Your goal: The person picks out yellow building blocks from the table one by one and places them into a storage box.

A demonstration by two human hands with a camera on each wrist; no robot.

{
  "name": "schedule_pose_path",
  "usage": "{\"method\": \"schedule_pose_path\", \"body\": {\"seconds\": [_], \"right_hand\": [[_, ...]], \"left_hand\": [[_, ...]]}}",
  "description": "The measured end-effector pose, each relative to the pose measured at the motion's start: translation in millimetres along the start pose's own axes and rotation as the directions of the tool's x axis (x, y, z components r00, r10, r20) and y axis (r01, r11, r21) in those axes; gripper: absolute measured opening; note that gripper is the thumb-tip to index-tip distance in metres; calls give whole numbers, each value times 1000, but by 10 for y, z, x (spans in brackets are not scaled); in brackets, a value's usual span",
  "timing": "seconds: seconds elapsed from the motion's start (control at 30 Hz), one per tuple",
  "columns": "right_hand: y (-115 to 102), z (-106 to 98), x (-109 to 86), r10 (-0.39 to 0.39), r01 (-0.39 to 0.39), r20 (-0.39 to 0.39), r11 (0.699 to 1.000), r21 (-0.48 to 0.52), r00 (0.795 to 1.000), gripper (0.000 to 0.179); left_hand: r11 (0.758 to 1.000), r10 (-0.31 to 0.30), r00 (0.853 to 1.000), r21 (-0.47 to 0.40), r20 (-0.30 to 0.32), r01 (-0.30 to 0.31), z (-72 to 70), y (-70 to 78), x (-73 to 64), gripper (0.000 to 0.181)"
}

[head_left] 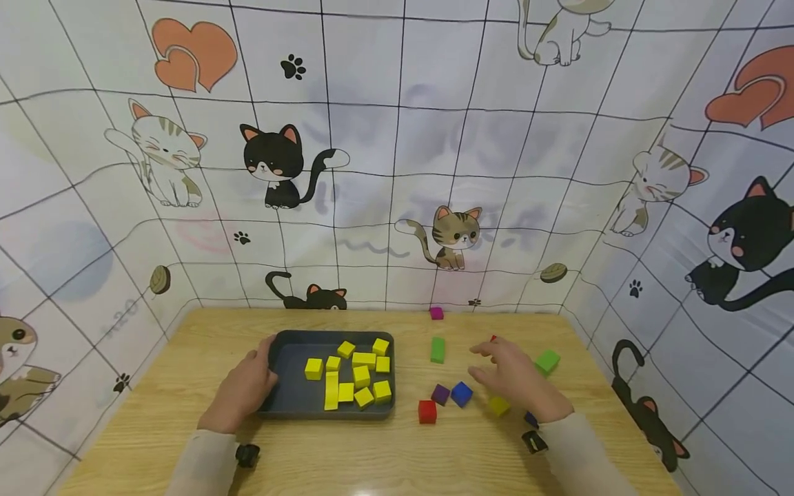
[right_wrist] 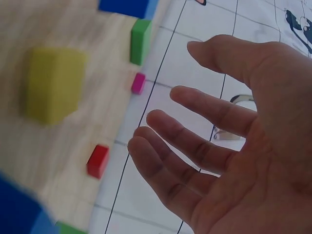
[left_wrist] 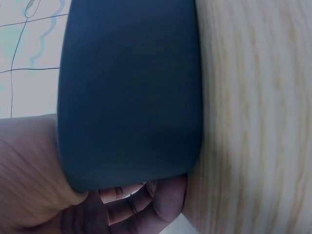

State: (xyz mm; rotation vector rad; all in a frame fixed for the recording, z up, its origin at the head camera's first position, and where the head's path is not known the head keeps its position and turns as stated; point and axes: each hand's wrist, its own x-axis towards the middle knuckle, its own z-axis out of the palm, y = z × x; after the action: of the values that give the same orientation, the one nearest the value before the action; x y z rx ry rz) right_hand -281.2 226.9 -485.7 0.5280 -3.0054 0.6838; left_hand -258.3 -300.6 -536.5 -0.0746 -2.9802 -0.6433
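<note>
A dark grey tray (head_left: 287, 393) rests on the wooden table, with several yellow blocks (head_left: 331, 391) grouped toward its right side. My left hand (head_left: 245, 382) grips the tray's left edge; the left wrist view has its fingers curled at the tray (left_wrist: 129, 97). Over the loose blocks to the right hovers my right hand (head_left: 517, 375), holding nothing, its fingers apart and slightly bent. Closest below it lies a yellow block (head_left: 499, 406), also large in the right wrist view. A red block (right_wrist: 98, 161) behind the hand is mostly hidden in the head view.
Between tray and right hand lie a red block (head_left: 427, 412), a purple block (head_left: 440, 394), a blue block (head_left: 462, 394) and a green block (head_left: 438, 350). A magenta block (head_left: 437, 313) sits at the back edge. Another green block (head_left: 548, 362) lies right. Cat-print sheets (head_left: 366, 186) surround the table.
</note>
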Motion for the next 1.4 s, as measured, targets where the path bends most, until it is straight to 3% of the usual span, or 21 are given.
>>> {"method": "schedule_pose_path", "body": {"seconds": [0.3,0.5,0.6,0.63,0.73,0.93,1.2,1.4], "right_hand": [[142,-4,-260,27,-28,50,1000,12,998,49],[304,157,-261,75,-75,83,997,2,994,55],[289,183,-269,85,-85,88,996,1,993,55],[166,119,-307,82,-82,87,997,0,993,52],[107,121,-324,98,-97,93,995,-15,991,51],[125,147,-331,87,-83,118,996,-39,989,45],[133,164,-345,86,-85,105,996,-15,991,27],[134,179,-330,72,-71,96,997,-10,993,24]], "left_hand": [[1000,-22,999,3,28,21,-28,21,9,77],[1000,-7,1000,14,10,7,-20,21,9,76],[1000,-10,1000,10,6,9,-13,16,11,76],[1000,-7,1000,10,2,7,-12,10,12,76],[1000,-10,1000,5,3,10,-1,3,5,75],[1000,-12,1000,-8,3,12,5,14,0,76],[1000,-19,1000,-17,11,19,14,30,-11,76],[1000,-21,1000,-13,3,21,5,16,-7,77]]}}
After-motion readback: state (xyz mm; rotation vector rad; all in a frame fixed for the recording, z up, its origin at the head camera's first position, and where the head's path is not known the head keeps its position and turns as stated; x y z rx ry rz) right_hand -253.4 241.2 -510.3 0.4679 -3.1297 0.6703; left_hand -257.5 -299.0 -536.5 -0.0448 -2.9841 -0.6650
